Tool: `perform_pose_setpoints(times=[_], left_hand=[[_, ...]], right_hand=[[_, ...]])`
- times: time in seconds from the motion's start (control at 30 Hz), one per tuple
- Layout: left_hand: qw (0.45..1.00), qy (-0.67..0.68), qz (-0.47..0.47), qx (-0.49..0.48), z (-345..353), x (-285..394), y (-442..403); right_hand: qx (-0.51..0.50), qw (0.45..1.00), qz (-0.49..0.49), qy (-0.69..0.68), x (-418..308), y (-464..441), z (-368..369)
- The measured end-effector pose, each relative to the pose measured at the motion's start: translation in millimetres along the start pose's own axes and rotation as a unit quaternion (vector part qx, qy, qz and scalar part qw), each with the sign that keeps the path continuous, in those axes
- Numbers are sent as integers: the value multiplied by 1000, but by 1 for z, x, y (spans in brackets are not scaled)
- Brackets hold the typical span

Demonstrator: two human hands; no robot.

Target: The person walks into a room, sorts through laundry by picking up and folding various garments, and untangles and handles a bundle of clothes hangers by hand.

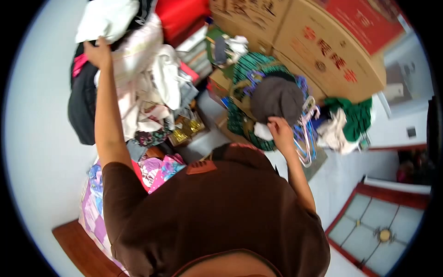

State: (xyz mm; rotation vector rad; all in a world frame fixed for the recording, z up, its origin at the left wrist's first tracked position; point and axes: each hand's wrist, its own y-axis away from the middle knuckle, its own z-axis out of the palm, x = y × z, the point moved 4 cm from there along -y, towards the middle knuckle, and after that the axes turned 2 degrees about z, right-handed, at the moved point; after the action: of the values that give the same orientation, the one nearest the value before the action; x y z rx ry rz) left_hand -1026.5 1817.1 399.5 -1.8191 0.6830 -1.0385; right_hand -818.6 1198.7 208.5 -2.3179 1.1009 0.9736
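At the upper left, my left hand [98, 53] reaches to the lower edge of a white cloth [108, 23] on top of a clothes pile, its fingers closed on that edge. My right hand [281, 131] has its fingers bent and closed at the near rim of a dark grey hat [279, 99]. Under the hat lies a green and black patterned cloth bundle [244, 69]. A small white piece [263, 131] sits just left of my right fingers. Several plastic hangers [307, 134] are heaped to the right of that hand.
Large cardboard boxes [318, 51] stand behind the hat. White and pale garments [166, 76] are piled on the left, above a printed bag [94, 194]. Green and beige clothes [353, 117] lie at right. A red-framed glass door [378, 226] is at lower right.
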Motion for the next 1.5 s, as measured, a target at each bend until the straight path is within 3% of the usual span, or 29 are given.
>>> perform_pose_setpoints(times=[0.03,0.07,0.1,0.17,0.23,0.37,0.43,0.47,0.5,0.57,0.6,0.67,0.73,0.83,0.93,1.1,1.2,1.3,1.4,1.5], left_hand=[[991,-133,-11,27,-6,18,17],[987,-114,86,76,-6,21,36],[990,-86,94,58,-14,43,55],[995,-2,104,5,-29,85,97],[992,-9,104,-74,-27,90,151],[960,93,23,-261,-25,112,266],[926,160,-66,-337,-20,120,322],[879,227,-149,-391,-24,139,337],[855,271,-170,-408,-21,143,363],[853,274,-75,-438,-24,168,390],[790,300,-164,-509,-27,182,397],[726,351,-180,-564,-25,195,424],[687,299,-138,-647,-23,211,436],[599,326,-143,-717,-23,232,444],[551,366,-147,-735,-20,251,447],[378,472,-260,-753,-10,277,471],[328,480,-283,-763,-4,295,475],[302,470,-279,-781,2,305,474],[301,451,-262,-799,3,313,470],[346,502,-203,-766,8,312,484]], right_hand=[[28,999,-9,25,12,3,5],[52,997,-22,52,25,7,10],[59,995,-24,81,26,12,11],[58,991,-34,116,34,19,16],[46,991,-43,120,34,24,22],[9,993,-52,103,40,28,39],[-31,984,-102,145,45,28,48],[-51,976,-129,167,47,28,52],[-54,971,-132,193,49,29,58],[-39,956,-145,251,49,25,63],[-32,948,-151,279,50,23,66],[-19,940,-132,314,61,16,77],[9,926,-124,355,68,8,86],[1,945,-103,310,71,3,87],[4,968,-90,233,65,3,79],[13,981,-87,175,67,3,75],[-27,968,-122,217,65,5,73],[-6,931,-177,318,72,10,75],[-26,951,-143,274,71,14,69],[-1,974,-130,184,53,16,59]])
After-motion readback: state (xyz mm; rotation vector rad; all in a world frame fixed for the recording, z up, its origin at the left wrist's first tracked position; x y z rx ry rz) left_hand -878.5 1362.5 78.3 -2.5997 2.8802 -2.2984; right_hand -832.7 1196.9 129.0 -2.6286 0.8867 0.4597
